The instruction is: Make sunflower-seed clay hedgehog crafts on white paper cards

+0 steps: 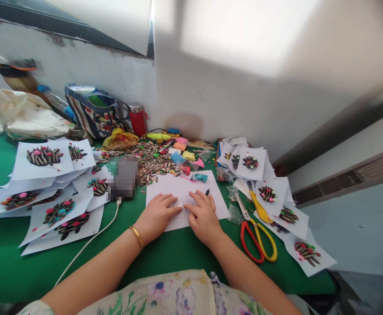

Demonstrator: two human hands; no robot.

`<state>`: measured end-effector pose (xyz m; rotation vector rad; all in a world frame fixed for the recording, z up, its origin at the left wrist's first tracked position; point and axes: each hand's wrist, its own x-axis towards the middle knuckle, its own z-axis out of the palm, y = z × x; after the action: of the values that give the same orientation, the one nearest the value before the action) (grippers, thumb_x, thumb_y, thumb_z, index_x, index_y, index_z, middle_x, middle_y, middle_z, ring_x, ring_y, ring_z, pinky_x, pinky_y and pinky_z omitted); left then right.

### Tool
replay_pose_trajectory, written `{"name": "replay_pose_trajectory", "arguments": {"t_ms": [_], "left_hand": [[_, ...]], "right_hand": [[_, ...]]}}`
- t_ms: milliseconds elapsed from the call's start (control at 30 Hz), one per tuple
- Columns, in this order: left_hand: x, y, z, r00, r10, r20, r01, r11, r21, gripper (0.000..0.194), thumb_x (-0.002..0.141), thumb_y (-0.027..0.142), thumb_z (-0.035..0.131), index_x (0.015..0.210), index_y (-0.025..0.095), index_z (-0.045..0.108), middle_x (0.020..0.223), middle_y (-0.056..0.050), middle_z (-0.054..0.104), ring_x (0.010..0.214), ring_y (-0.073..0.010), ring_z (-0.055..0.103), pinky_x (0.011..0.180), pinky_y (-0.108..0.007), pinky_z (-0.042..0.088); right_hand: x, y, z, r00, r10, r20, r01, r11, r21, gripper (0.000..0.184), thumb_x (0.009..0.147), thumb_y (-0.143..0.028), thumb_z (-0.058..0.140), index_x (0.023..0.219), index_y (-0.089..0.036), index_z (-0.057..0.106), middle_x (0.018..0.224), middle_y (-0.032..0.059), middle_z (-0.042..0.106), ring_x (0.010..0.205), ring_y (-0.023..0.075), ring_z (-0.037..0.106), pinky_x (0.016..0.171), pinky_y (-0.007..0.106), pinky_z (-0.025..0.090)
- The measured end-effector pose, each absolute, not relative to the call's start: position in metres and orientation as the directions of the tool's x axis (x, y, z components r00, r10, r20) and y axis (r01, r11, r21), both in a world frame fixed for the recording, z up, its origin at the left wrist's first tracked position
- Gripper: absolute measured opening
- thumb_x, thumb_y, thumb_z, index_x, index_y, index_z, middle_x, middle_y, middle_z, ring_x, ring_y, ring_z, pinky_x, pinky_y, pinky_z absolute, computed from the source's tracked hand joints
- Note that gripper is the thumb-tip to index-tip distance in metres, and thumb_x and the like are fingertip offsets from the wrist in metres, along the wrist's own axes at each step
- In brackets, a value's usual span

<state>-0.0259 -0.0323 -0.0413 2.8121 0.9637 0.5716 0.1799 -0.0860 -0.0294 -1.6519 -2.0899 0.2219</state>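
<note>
A white sheet of paper (161, 186) lies on the green tabletop in front of me, with dotted markings (193, 199) partly covered by my fingers. My left hand (160, 214) rests on its left half, fingers stretched flat and thumb pointing inward. Between the two hands is a small white piece (180, 204), too small to name. My right hand (204, 216) lies on the right half with its fingers spread, index finger pointing at that piece. The dark end of a pen (207, 192) shows beyond the right fingers; whether they grip it is hidden.
Striped seeds (155, 164) and coloured clay lumps (188, 155) lie beyond the paper. Cards with seed-and-clay figures stand piled left (20, 175) and right (270, 179). Scissors (252, 227) and a yellow-handled tool (259, 205) lie right. A white cable (96, 240) runs to a blurred device (124, 177).
</note>
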Motion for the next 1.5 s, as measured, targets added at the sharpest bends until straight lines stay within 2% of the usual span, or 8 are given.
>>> {"name": "replay_pose_trajectory", "arguments": {"t_ms": [200, 433, 633, 967, 1233, 1500], "left_hand": [[-0.024, -0.0316, -0.0358, 0.678, 0.66, 0.324, 0.58, -0.751, 0.315, 0.041, 0.085, 0.003, 0.046, 0.114, 0.022, 0.068, 0.119, -0.01, 0.067, 0.118, -0.0258, 0.058, 0.101, -0.051, 0.045], [-0.0235, -0.0317, -0.036, 0.657, 0.668, 0.35, 0.573, -0.744, 0.344, 0.034, 0.086, 0.005, 0.046, 0.106, 0.021, 0.069, 0.115, -0.01, 0.069, 0.116, -0.0249, 0.06, 0.102, -0.049, 0.044], [-0.024, -0.031, -0.0374, 0.658, 0.674, 0.335, 0.573, -0.737, 0.358, 0.037, 0.084, 0.003, 0.047, 0.107, 0.022, 0.069, 0.116, -0.009, 0.069, 0.117, -0.0243, 0.059, 0.103, -0.048, 0.043], [-0.0227, -0.031, -0.0382, 0.655, 0.693, 0.3, 0.587, -0.717, 0.375, 0.033, 0.084, 0.003, 0.05, 0.106, 0.019, 0.069, 0.117, -0.01, 0.07, 0.117, -0.0248, 0.06, 0.105, -0.05, 0.042], [-0.0239, -0.0297, -0.0417, 0.652, 0.69, 0.314, 0.59, -0.722, 0.361, 0.032, 0.084, 0.004, 0.05, 0.105, 0.019, 0.07, 0.116, -0.011, 0.07, 0.116, -0.0244, 0.061, 0.105, -0.05, 0.043], [-0.0247, -0.0295, -0.0434, 0.654, 0.701, 0.286, 0.601, -0.71, 0.366, 0.031, 0.085, 0.005, 0.05, 0.106, 0.018, 0.069, 0.119, -0.01, 0.069, 0.119, -0.0253, 0.059, 0.106, -0.051, 0.041]], "right_hand": [[0.1758, -0.0875, -0.0281, -0.204, 0.951, 0.231, 0.856, 0.288, -0.429, 0.029, 0.08, -0.012, 0.052, 0.09, -0.028, 0.074, 0.14, 0.0014, 0.054, 0.139, 0.0264, 0.032, 0.114, 0.058, 0.011], [0.1725, -0.086, -0.0307, -0.208, 0.96, 0.189, 0.872, 0.269, -0.408, 0.033, 0.083, -0.012, 0.05, 0.101, -0.029, 0.071, 0.144, 0.0022, 0.05, 0.14, 0.0254, 0.03, 0.114, 0.058, 0.012], [0.1739, -0.0867, -0.0283, -0.212, 0.959, 0.186, 0.874, 0.271, -0.404, 0.031, 0.084, -0.012, 0.051, 0.098, -0.029, 0.072, 0.144, 0.0016, 0.05, 0.14, 0.0261, 0.03, 0.114, 0.058, 0.01], [0.1714, -0.0869, -0.0301, -0.238, 0.954, 0.182, 0.88, 0.291, -0.374, 0.034, 0.084, -0.013, 0.052, 0.106, -0.032, 0.071, 0.147, 0.003, 0.046, 0.141, 0.0273, 0.028, 0.113, 0.061, 0.01], [0.175, -0.0857, -0.028, -0.188, 0.965, 0.184, 0.884, 0.248, -0.396, 0.028, 0.083, -0.013, 0.052, 0.094, -0.029, 0.072, 0.143, 0.0018, 0.051, 0.14, 0.0265, 0.029, 0.113, 0.061, 0.009], [0.174, -0.0849, -0.0301, -0.189, 0.965, 0.182, 0.885, 0.248, -0.394, 0.029, 0.085, -0.014, 0.05, 0.097, -0.029, 0.071, 0.144, 0.0025, 0.049, 0.141, 0.0261, 0.029, 0.114, 0.06, 0.01]]}}
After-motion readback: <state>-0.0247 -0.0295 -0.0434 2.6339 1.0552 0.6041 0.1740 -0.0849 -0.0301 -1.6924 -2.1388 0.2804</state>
